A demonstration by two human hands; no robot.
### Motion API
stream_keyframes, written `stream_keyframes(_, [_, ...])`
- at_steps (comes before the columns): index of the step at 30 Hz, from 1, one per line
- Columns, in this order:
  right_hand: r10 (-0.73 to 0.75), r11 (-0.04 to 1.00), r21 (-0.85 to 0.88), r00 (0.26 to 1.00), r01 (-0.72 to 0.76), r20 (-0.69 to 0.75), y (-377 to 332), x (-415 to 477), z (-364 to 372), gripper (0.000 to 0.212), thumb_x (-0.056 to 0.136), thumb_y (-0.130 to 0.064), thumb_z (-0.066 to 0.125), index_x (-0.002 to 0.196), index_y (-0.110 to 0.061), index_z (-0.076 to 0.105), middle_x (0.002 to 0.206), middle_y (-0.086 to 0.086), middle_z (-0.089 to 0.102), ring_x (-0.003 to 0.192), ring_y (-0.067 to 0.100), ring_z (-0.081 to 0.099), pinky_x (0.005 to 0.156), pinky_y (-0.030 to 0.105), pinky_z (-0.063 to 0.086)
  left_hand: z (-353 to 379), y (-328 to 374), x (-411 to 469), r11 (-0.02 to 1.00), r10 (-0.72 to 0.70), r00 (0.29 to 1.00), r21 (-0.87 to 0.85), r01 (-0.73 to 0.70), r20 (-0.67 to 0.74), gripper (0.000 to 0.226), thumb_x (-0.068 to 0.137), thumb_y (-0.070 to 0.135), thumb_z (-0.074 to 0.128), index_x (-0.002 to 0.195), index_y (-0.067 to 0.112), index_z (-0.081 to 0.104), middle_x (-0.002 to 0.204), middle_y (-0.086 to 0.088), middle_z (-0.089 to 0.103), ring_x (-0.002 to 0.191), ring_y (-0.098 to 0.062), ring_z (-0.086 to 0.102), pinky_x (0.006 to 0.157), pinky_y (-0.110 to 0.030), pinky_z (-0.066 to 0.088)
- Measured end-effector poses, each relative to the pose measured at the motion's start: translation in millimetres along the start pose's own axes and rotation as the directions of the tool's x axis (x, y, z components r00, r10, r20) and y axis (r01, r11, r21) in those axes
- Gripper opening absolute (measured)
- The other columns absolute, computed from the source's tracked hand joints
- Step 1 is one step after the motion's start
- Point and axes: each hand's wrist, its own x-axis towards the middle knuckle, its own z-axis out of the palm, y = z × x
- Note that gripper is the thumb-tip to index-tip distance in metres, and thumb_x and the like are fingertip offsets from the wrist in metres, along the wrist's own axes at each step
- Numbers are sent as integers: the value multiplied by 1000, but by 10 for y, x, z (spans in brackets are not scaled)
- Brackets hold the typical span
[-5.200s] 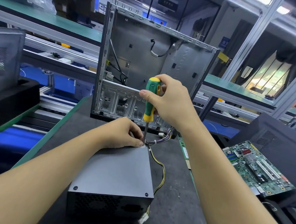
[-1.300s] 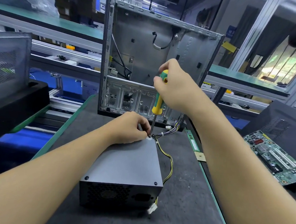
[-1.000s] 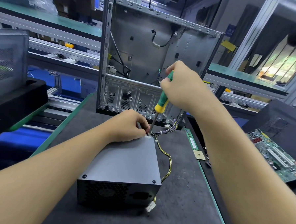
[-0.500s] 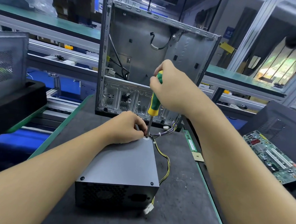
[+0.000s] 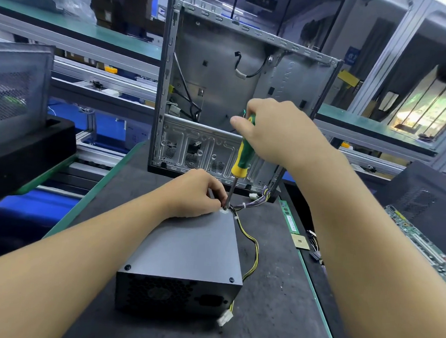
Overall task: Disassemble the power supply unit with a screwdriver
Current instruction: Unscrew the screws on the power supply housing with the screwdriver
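My left fingers [image 5: 215, 194], curled close together, pinch the bare shaft of the screwdriver [image 5: 242, 158] just above its tip, with my left hand [image 5: 192, 193] resting on the far end of the power supply unit [image 5: 192, 247]; my right fingers [image 5: 256, 110] wrap the green-and-yellow handle in my right hand [image 5: 278, 135], the tool leaning slightly right. The tip meets the unit's far right top corner. The unit lies in the middle of the desk [image 5: 273, 313], vent face toward the near edge, before an open computer chassis [image 5: 221, 78] at the far edge, with a circuit board [image 5: 434, 257] beyond the right edge.
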Motion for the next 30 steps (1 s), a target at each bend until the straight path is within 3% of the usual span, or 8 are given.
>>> stream_keyframes(5, [-72,981,186,992,52,102,1,-35,-45,27,101,-35,44,114,-11,43,87,11,59,71,29,54,57,33,39,2,3,-2,1000,5,1000,15,-5,-1,24,79,11,58,76,28,75,62,13,67,53,0,53,51,-9,38])
stream_keyframes(11, [-48,970,244,989,12,141,-9,-50,-61,21,96,-31,45,104,-12,41,81,6,57,63,22,49,53,32,34,5,2,8,1000,4,1000,10,-4,6,24,78,11,57,74,28,73,58,17,64,53,-1,51,51,-10,38])
stream_keyframes(13, [14,982,184,995,-32,94,-38,-54,-26,25,97,-39,41,98,-14,37,77,2,50,63,21,47,53,32,30,4,1,8,1000,4,1000,15,-4,6,23,78,12,58,74,29,73,58,17,64,54,-2,52,52,-11,39])
stream_keyframes(17, [75,985,-147,992,-89,-97,-27,-48,37,51,97,-68,26,99,-18,37,86,4,43,81,29,42,67,38,29,1,5,16,1000,2,1000,11,-2,6,23,79,12,58,74,30,72,57,18,63,51,-2,50,50,-11,38])
stream_keyframes(21, [-81,991,112,996,77,35,27,-7,12,26,100,-46,44,103,-20,45,99,5,60,85,30,55,68,36,39,5,7,8,1000,8,1000,-6,-8,7,23,78,10,58,74,27,72,56,17,62,50,-1,48,48,-10,36])
stream_keyframes(23, [-140,970,217,983,111,122,34,-16,-54,21,99,-39,47,110,-21,46,91,3,62,75,22,56,60,33,38,7,8,8,1000,11,1000,-12,-11,6,22,78,10,58,73,26,72,55,18,61,49,-1,48,49,-10,36])
stream_keyframes(27, [-121,970,228,976,78,183,31,-34,-99,23,100,-30,45,111,-10,42,83,8,60,63,22,50,56,34,36,7,4,18,1000,-3,1000,-1,3,0,22,79,10,58,74,27,72,53,19,60,48,0,48,47,-8,35])
stream_keyframes(30, [-29,983,185,992,6,124,6,-37,-35,26,99,-38,43,100,-12,38,79,5,54,64,22,49,54,34,32,7,1,23,1000,-3,1000,13,3,-4,22,79,11,59,76,27,73,57,18,63,49,1,50,49,-8,37])
